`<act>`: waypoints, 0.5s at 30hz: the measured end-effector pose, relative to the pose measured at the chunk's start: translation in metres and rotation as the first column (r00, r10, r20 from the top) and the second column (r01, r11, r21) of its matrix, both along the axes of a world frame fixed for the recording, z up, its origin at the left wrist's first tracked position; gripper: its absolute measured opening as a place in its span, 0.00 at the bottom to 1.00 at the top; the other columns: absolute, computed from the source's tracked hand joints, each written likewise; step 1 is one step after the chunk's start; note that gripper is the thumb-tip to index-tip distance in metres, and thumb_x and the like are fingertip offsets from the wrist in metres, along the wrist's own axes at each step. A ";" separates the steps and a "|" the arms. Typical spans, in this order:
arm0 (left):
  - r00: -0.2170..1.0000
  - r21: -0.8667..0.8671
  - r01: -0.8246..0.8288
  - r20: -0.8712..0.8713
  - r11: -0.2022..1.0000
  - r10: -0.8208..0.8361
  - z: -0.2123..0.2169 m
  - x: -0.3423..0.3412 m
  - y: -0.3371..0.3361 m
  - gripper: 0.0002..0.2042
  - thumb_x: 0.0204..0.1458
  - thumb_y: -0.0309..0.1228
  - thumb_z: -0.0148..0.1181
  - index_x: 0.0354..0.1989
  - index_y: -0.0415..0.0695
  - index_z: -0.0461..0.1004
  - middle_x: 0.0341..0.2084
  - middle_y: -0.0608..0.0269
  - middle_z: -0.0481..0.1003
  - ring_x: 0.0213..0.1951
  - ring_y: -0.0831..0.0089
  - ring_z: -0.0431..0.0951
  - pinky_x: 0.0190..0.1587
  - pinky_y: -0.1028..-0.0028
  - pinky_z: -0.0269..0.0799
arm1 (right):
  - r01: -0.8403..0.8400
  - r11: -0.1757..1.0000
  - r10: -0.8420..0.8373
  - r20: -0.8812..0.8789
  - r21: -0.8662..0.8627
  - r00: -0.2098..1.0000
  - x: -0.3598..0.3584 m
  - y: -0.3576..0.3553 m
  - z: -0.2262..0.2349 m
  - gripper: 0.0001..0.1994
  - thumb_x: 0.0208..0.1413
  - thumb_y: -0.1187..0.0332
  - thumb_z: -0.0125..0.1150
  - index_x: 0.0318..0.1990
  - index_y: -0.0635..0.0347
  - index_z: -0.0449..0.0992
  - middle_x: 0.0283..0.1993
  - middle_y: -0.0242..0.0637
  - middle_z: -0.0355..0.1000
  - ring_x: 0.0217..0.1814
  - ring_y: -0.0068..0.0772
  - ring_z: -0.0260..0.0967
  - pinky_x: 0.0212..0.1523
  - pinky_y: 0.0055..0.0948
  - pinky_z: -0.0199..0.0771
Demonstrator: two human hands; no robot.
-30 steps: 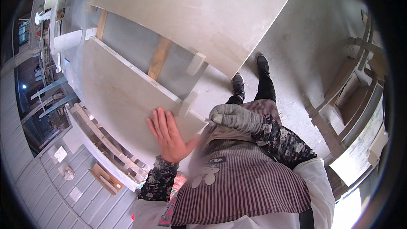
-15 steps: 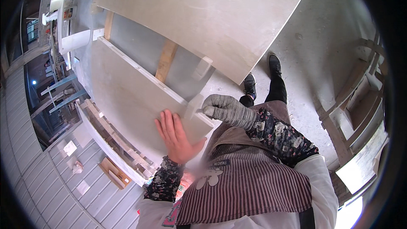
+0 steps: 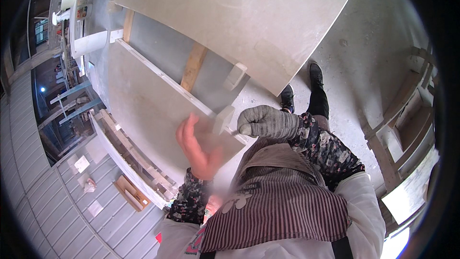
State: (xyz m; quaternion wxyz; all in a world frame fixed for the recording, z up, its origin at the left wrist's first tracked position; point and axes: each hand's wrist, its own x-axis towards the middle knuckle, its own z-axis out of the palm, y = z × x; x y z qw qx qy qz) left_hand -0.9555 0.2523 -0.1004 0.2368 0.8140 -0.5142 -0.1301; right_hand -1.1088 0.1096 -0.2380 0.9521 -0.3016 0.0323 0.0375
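A smooth beige panel (image 3: 143,91) lies flat in front of me, with a pale edge along its far side. My left hand (image 3: 195,151), bare and smeared by motion, is over its near right part; the thumb stands apart from the bent fingers and nothing shows in it. My right hand (image 3: 268,122), in a grey knitted glove, is closed beside the panel's right corner. A small dark tip sticks out from its fingers; the rest is hidden. Between the two hands a small whitish block (image 3: 223,119) rests at the panel's edge.
Beyond lies a larger beige panel (image 3: 239,14). Wooden battens (image 3: 193,66) and another pale block (image 3: 235,76) are in the gap. Wooden framing (image 3: 393,139) stands at the right, and an open cardboard box (image 3: 131,193) lies at the lower left.
My left hand has come up off the panel, its fingers now bent instead of lying flat. My right hand has shifted slightly right, still closed. The whole view has moved a little.
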 end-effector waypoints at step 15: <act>0.992 0.060 0.083 0.087 0.995 -0.088 0.011 -0.009 -0.036 0.19 0.55 0.21 0.62 0.56 0.40 0.75 0.41 0.57 0.72 0.38 0.67 0.71 0.43 0.71 0.70 | -0.111 0.993 0.114 0.134 -0.027 0.984 -0.014 -0.016 -0.011 0.15 0.66 0.57 0.61 0.45 0.62 0.77 0.33 0.27 0.70 0.35 0.19 0.65 0.39 0.23 0.70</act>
